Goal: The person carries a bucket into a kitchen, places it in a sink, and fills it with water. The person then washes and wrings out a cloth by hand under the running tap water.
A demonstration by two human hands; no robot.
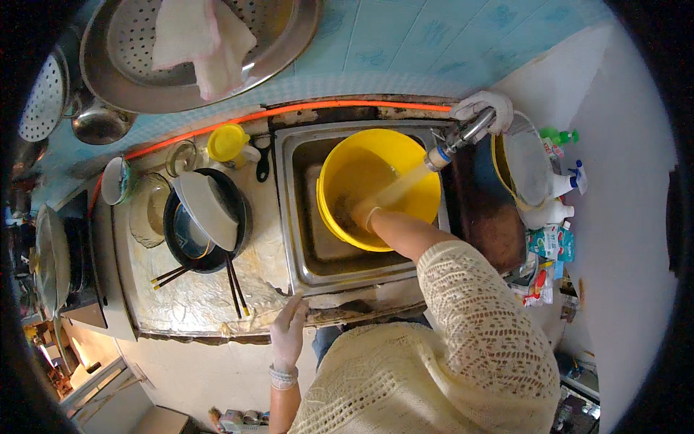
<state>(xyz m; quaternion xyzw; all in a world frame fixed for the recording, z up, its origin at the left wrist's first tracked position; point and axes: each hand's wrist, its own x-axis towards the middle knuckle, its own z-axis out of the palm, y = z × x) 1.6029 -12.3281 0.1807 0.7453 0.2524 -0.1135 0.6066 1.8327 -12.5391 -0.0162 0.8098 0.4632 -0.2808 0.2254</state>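
In a steel sink (325, 276) stands a yellow bucket (417, 149) with brownish, cloudy water in it. A stream runs into it from a metal faucet (461, 138). My right hand (362, 212), in a pale glove, reaches down into the bucket under the stream. Water and blur hide its fingers, so whatever they may hold is not visible. My left hand (287, 328), also in a whitish glove, rests at the counter's front edge by the sink's near left corner. No object shows in it.
Left of the sink, a dark pan (244, 200) holds bowls and chopsticks (237, 287). A yellow-lidded jug (226, 142) stands behind. White glove-like fabric (485, 108) hangs over the faucet. A dark pot (493, 168) and several bottles (558, 184) crowd the right.
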